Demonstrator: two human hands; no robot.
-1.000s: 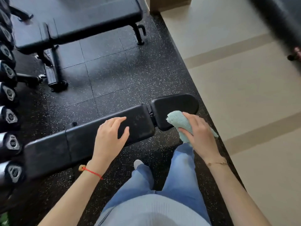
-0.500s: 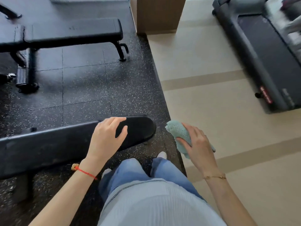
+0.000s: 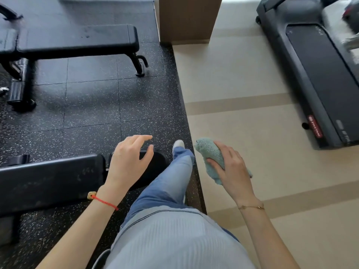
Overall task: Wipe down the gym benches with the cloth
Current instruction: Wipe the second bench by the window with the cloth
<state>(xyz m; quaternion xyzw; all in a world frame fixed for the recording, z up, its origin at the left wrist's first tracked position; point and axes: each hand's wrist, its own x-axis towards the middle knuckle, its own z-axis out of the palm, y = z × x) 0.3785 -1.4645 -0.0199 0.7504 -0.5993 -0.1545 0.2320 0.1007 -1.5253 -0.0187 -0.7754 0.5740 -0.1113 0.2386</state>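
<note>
A light green cloth [image 3: 208, 152] is bunched in my right hand [image 3: 231, 169], which holds it in the air over the beige floor, to the right of the near bench and apart from it. The near black bench [image 3: 48, 179] runs along the lower left. My left hand [image 3: 129, 162] hovers above its seat end with relaxed fingers and holds nothing. My leg in blue jeans steps forward past the bench's right end. A second black bench [image 3: 77, 39] stands further back at the upper left.
Black speckled rubber tiles [image 3: 93, 109] cover the floor on the left, beige flooring on the right. A black treadmill [image 3: 318, 70] stands at the upper right. A brown pillar base [image 3: 186, 20] rises at the top centre.
The view has swung right and forward as I step past the near bench. My left hand has lifted off the bench pad. The cloth has left the seat pad and hangs over the beige floor.
</note>
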